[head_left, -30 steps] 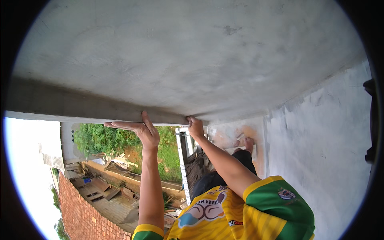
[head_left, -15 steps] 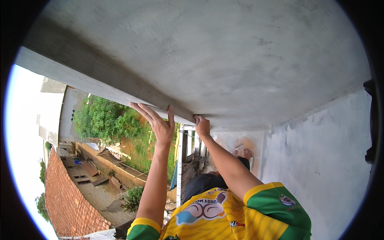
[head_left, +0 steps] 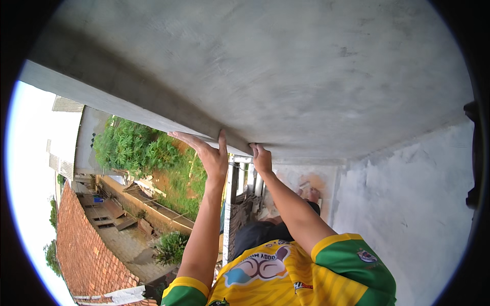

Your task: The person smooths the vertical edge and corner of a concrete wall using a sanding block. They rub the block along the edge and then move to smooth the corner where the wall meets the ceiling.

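Note:
Overhead, a grey plastered beam runs along the outer edge of the ceiling. My left hand lies against it with fingers stretched along the pale outer face and the thumb raised on the inner side. A little to the right, my right hand presses at the beam's lower inner edge. Its fingers are curled in and the thumb is close to them. Whatever may be between those fingertips is hidden. Both arms reach up from yellow and green sleeves.
Grey ceiling spreads above, meeting a patchy whitewashed wall on the right. A pale post stands below the hands. Far down on the left are a tiled roof, a paved yard and green plants. My bare foot shows below.
My left hand has slid slightly right along the beam, its fingers now closer together and flatter. The right hand has shifted a touch right, still at the edge.

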{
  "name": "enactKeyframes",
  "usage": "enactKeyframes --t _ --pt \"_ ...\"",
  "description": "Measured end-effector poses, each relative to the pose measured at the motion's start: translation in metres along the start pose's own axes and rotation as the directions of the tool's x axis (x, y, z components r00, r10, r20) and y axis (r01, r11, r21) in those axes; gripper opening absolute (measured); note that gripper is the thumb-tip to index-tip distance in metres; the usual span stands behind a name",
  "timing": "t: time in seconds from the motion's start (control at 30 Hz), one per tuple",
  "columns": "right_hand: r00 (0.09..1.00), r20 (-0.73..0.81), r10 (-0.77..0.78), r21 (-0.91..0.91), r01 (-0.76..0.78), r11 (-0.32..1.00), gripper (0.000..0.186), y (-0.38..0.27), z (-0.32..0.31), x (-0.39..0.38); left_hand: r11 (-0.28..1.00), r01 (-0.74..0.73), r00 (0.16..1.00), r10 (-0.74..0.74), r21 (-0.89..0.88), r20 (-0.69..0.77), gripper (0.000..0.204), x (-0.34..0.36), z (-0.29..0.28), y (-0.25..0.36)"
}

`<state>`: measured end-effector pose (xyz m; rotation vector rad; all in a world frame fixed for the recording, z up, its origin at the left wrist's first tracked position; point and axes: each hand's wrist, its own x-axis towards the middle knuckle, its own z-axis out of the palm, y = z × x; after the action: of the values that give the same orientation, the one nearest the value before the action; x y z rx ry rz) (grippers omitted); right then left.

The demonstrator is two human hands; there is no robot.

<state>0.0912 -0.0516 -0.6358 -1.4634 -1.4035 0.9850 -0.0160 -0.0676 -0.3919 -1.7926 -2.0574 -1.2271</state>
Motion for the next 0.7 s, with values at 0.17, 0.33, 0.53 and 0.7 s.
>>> enactKeyframes --t 0.17,0.33,0.53,0.7 --pt "0.991 -0.085 -0.102 0.094 0.110 0.990 0.014 -0.026 0.002 0.005 0.998 -0.008 1.000 0.009 -0.057 0.024 0.128 -0.002 -0.004 -0.001" --pt "0.977 -0.157 -0.142 0.301 0.185 0.936 0.017 -0.043 -0.019 -0.022 0.997 -0.005 1.000 0.008 -0.079 0.029 0.126 -0.003 -0.008 -0.002" --pt "0.992 -0.105 -0.069 0.059 0.075 0.995 0.017 -0.037 -0.007 -0.006 0.996 -0.016 1.000 0.018 -0.084 0.022 0.125 -0.006 -0.009 0.000" --pt "0.982 -0.028 -0.189 0.225 0.190 0.956 0.020 -0.047 -0.019 -0.009 0.997 -0.008 1.000 0.010 -0.082 0.015 0.123 -0.008 -0.007 0.001"
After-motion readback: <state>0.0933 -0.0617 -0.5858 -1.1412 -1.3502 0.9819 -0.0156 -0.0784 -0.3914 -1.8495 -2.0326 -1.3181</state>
